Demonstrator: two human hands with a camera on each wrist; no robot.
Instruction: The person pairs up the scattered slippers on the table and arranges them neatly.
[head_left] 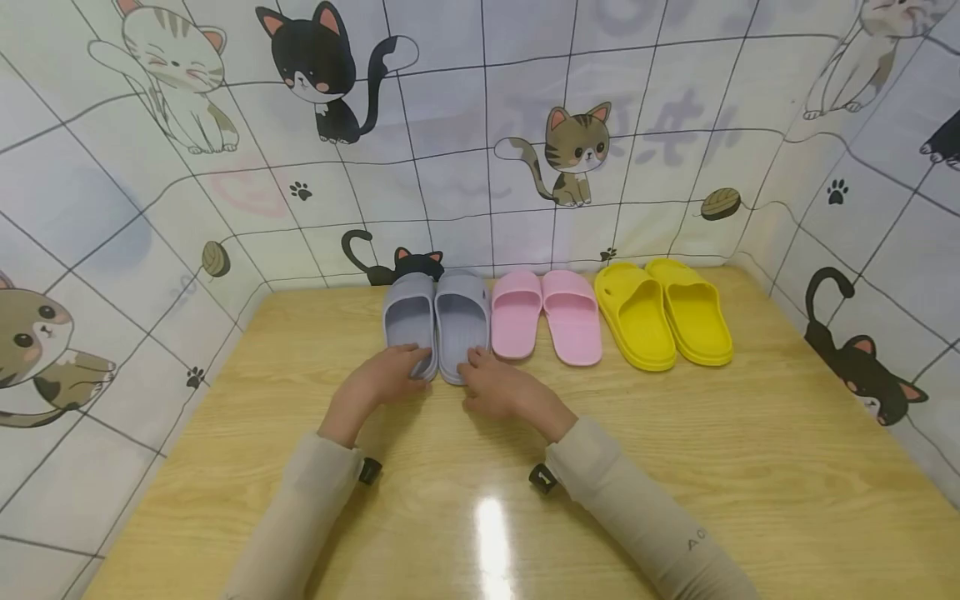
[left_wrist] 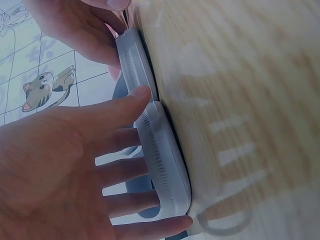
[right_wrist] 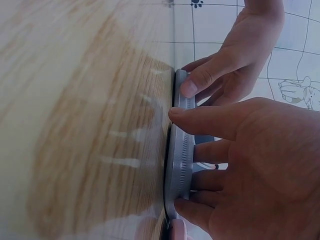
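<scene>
Two grey slippers stand side by side on the wooden table, toes toward the cat-patterned wall. My left hand (head_left: 390,372) holds the heel of the left grey slipper (head_left: 411,310), its thumb (left_wrist: 137,97) on the outer heel edge and its fingers reaching over the rim. At the right grey slipper (head_left: 462,312), my right hand (head_left: 498,385) has its thumb (right_wrist: 182,114) near the inner heel corner and the other fingers over the rim. Both wrist views show the ribbed heel edges close to the tabletop; several fingertips are hidden behind them.
A pair of pink slippers (head_left: 572,333) stands to the right of the grey pair, then yellow clogs (head_left: 641,333) farther right. All three pairs line the back edge of the table (head_left: 675,483). The patterned wall covering (head_left: 450,183) rises behind and at both sides.
</scene>
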